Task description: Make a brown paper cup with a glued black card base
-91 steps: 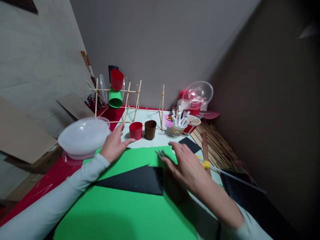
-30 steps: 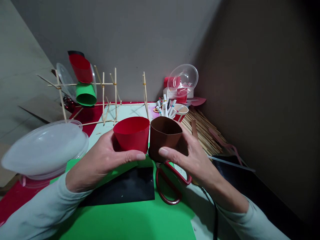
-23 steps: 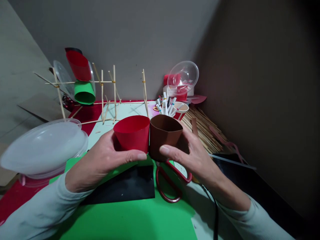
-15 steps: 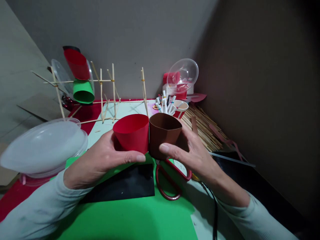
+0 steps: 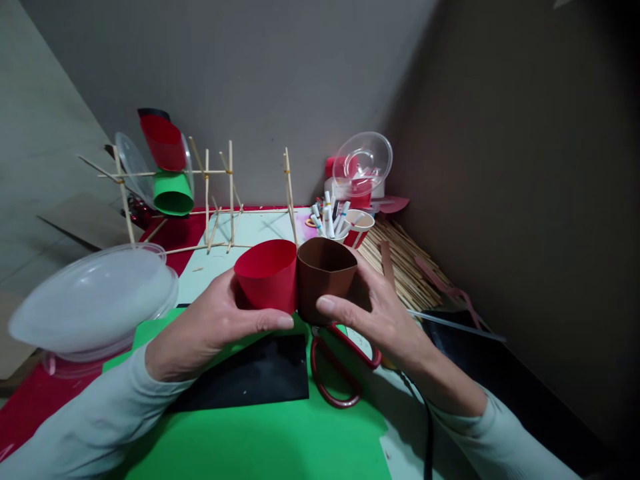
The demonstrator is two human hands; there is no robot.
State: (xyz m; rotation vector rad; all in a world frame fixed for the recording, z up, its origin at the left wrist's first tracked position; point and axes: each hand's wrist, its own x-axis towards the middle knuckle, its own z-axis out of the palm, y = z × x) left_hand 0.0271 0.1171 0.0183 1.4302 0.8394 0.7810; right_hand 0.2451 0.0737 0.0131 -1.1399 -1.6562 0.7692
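Note:
My left hand (image 5: 215, 323) is closed around a red paper tube (image 5: 267, 287), thumb across its front. In my right hand (image 5: 373, 307) is a brown paper tube (image 5: 320, 283), also gripped with the thumb in front. The two tubes stand upright side by side, their walls touching, with their open tops facing up. My other fingers are mostly hidden behind them. Below lie red-handled scissors (image 5: 340, 397), their blades hidden, a black sheet (image 5: 260, 380) and a green paper sheet (image 5: 265, 440).
Behind stands a frame of thin sticks (image 5: 231, 193), with a red tube (image 5: 164, 143) and a green tube (image 5: 173, 193) at its left. Clear plastic lids (image 5: 90, 293) are stacked at left. At right are white markers (image 5: 329, 217), a paper cup (image 5: 359, 227) and bundled wooden sticks (image 5: 405, 267).
The view has shifted slightly, so the background sits lower in the picture. Both hands keep hold of the tubes, which stay pressed side by side.

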